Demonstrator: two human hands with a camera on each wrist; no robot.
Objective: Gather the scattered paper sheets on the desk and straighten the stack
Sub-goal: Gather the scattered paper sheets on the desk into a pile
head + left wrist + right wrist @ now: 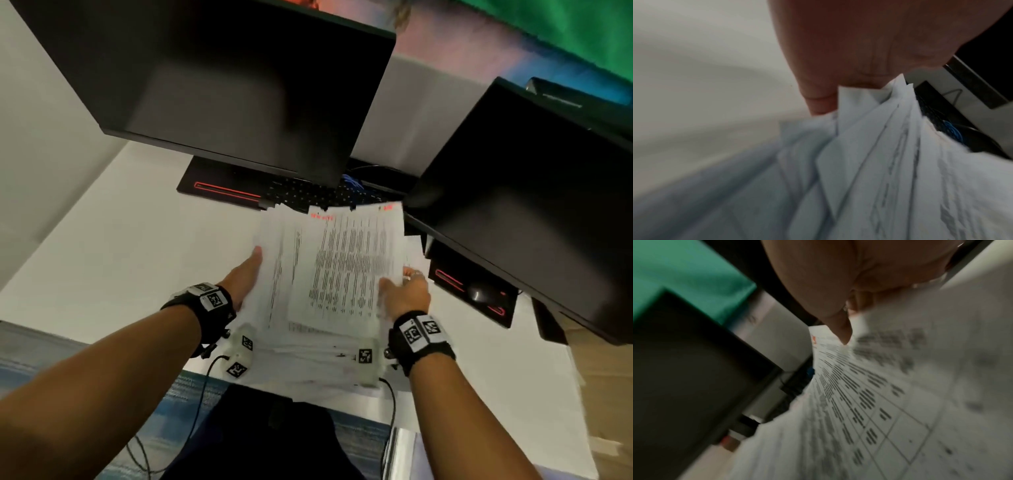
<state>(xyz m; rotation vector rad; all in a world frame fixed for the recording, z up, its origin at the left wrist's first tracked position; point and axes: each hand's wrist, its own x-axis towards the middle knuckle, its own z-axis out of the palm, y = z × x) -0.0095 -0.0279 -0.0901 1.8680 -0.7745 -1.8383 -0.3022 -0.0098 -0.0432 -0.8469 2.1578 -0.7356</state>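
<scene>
The paper stack (335, 270), printed sheets unevenly fanned, stands tilted above the near edge of the white table (120, 240). The right hand (406, 294) pinches its right edge, thumb on the top sheet. The left hand (245, 274) lies against its left edge; whether its fingers curl round the sheets cannot be told. A keyboard (301, 193) and two dark monitors (239, 85) stand behind.

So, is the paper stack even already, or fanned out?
Fanned out. The paper stack shows staggered sheet edges in the left wrist view, and lower sheets stick out past the top one in the head view.
</scene>
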